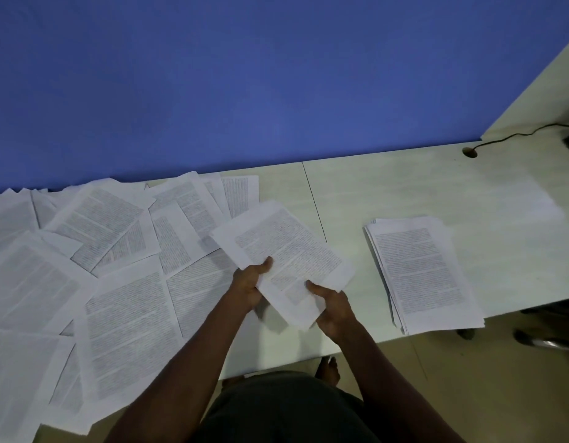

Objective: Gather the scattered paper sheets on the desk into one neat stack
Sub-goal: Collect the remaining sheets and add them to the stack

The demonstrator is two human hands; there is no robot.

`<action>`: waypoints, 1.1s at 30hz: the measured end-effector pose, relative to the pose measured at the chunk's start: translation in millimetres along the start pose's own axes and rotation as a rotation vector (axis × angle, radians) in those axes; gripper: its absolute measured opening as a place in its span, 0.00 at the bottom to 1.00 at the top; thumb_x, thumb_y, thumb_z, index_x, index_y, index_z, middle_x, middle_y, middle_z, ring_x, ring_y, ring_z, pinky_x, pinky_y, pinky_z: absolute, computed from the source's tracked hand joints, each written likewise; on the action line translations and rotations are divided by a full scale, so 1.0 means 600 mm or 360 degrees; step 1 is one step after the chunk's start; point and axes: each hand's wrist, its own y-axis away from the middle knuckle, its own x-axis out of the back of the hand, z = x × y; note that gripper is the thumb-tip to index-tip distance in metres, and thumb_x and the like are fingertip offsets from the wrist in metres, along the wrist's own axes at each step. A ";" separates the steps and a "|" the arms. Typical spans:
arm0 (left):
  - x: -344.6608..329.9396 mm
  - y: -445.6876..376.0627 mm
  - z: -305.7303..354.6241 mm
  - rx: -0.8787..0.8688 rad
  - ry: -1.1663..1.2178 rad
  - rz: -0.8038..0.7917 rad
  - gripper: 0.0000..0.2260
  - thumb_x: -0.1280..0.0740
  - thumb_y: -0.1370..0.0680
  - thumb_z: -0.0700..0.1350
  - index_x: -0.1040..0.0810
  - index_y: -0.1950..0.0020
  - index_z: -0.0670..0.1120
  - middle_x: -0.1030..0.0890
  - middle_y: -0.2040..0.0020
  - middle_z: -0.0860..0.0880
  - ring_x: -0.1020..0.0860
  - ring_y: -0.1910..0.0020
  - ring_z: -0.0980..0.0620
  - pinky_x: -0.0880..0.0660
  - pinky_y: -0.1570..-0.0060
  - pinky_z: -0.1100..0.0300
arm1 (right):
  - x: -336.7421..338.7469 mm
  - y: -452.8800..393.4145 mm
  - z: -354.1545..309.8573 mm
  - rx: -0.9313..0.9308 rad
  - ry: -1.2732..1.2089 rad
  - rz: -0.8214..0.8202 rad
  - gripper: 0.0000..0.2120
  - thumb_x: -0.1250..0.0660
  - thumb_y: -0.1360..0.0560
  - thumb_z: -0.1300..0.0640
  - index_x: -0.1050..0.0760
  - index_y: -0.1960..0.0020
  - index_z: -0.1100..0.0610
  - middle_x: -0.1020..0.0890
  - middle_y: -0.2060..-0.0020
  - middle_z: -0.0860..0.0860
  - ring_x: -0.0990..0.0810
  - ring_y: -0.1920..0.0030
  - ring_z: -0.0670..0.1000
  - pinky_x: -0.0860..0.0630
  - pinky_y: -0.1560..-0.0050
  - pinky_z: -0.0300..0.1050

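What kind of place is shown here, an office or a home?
Probably an office or study room. A long pale desk stands against a blue partition wall, a cable runs into a cable hole in the desk, and many printed paper sheets lie on it.

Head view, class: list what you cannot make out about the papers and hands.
Printed text on the held sheets: too small and blurred.
Scattered sheets: cut off by the left edge, overlapping, so uncountable.
Stack: lower sheets hidden.
Fingers of left hand and right hand: hidden under paper.
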 end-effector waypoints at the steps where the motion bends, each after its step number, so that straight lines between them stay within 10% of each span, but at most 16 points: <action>1: 0.003 -0.001 0.003 0.0019 -0.0053 -0.0016 0.21 0.26 0.26 0.33 0.22 0.33 0.37 0.18 0.37 0.39 0.19 0.40 0.39 0.20 0.45 0.38 | 0.007 -0.003 -0.001 0.0036 0.0020 0.0081 0.25 0.22 0.27 0.64 0.23 0.31 0.58 0.17 0.36 0.60 0.20 0.34 0.64 0.23 0.35 0.68; 5: 0.049 -0.011 0.096 -0.0002 -0.0361 0.0039 0.13 0.30 0.23 0.35 0.20 0.39 0.37 0.19 0.40 0.38 0.16 0.54 0.44 0.16 0.58 0.52 | 0.065 0.014 -0.022 0.0105 0.0125 -0.0104 0.27 0.25 0.27 0.67 0.26 0.30 0.64 0.20 0.35 0.65 0.22 0.33 0.68 0.21 0.36 0.66; 14: -0.003 -0.023 0.159 0.0176 -0.1669 -0.0379 0.23 0.22 0.28 0.39 0.21 0.34 0.42 0.16 0.39 0.42 0.19 0.38 0.40 0.24 0.35 0.42 | 0.085 0.033 -0.037 0.0055 0.0325 -0.0217 0.25 0.26 0.23 0.60 0.28 0.29 0.61 0.20 0.35 0.63 0.19 0.35 0.64 0.19 0.39 0.62; 26: -0.250 -0.012 -0.042 0.0034 -0.0827 -0.0320 0.16 0.26 0.26 0.33 0.22 0.39 0.32 0.16 0.45 0.33 0.16 0.48 0.34 0.18 0.50 0.38 | 0.252 0.095 -0.097 0.0438 -0.0496 0.0556 0.24 0.27 0.21 0.59 0.25 0.26 0.56 0.18 0.32 0.55 0.19 0.33 0.58 0.25 0.30 0.67; 33: -0.382 -0.052 -0.223 -0.0203 -0.1243 -0.0116 0.11 0.26 0.25 0.33 0.18 0.48 0.46 0.15 0.47 0.43 0.15 0.52 0.45 0.16 0.58 0.47 | 0.337 0.098 -0.145 0.0587 -0.0629 0.0870 0.25 0.24 0.24 0.63 0.23 0.28 0.55 0.17 0.34 0.53 0.19 0.33 0.57 0.25 0.29 0.63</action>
